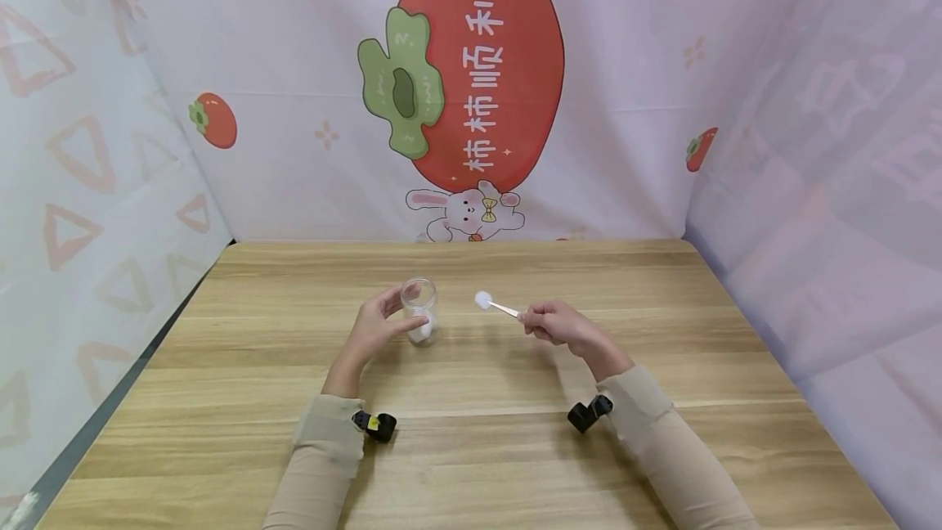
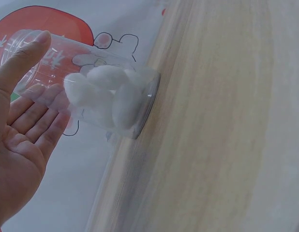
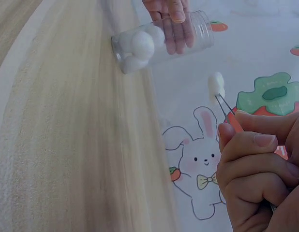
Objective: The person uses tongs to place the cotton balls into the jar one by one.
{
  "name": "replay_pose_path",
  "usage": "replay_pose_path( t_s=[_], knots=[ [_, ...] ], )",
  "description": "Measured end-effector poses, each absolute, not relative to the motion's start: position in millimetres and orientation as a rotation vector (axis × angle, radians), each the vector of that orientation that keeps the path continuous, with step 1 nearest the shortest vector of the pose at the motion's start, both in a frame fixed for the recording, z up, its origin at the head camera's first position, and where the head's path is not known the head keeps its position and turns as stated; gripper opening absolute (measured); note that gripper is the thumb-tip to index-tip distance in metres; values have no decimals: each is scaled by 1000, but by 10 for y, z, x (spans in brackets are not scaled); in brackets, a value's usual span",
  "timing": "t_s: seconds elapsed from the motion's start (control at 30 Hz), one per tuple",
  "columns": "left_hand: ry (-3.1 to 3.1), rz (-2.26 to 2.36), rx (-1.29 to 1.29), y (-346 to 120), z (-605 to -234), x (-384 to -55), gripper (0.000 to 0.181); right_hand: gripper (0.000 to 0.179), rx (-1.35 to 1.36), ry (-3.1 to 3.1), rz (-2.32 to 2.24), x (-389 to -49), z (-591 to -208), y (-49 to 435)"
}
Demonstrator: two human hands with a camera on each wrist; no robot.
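Note:
A clear, open-mouthed jar (image 1: 419,294) stands upright on the wooden table, with several white cotton balls (image 2: 108,94) in its lower part. My left hand (image 1: 374,329) steadies it from the left, thumb on the near side and fingers round the far side. To the right of the jar, my right hand (image 1: 562,327) pinches a pair of slim tweezers (image 1: 504,310) between thumb and fingers. One cotton ball (image 3: 216,85) is caught in the tweezers' tips, raised over the tabletop and apart from the jar.
The wooden table (image 1: 471,448) runs back to a printed cloth backdrop (image 1: 294,47) with persimmons and a rabbit. Cloth walls (image 1: 809,145) flank both sides. Small black cameras sit on both wrists.

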State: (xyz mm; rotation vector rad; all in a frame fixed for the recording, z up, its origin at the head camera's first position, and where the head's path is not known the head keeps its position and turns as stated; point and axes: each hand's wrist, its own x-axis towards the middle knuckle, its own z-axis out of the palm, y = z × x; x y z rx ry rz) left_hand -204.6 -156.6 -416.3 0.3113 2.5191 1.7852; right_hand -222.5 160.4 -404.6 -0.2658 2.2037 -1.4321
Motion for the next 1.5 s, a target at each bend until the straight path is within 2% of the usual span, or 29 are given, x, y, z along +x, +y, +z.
replay_pose_path(
  t_s=[0.43,0.8,1.5],
  knots=[
    [2527,1776,322,-1561,-4153,-2043,64,29,-265,2214,-1427,-2247,-3916,1564],
    [2523,1803,301,-1624,-4443,-2222,70,28,-312,2206,-1440,-2269,-3832,1458],
    [2506,1813,394,-1465,-4425,-2190,69,28,-311,2212,-1438,-2293,-3753,1253]
  ],
)
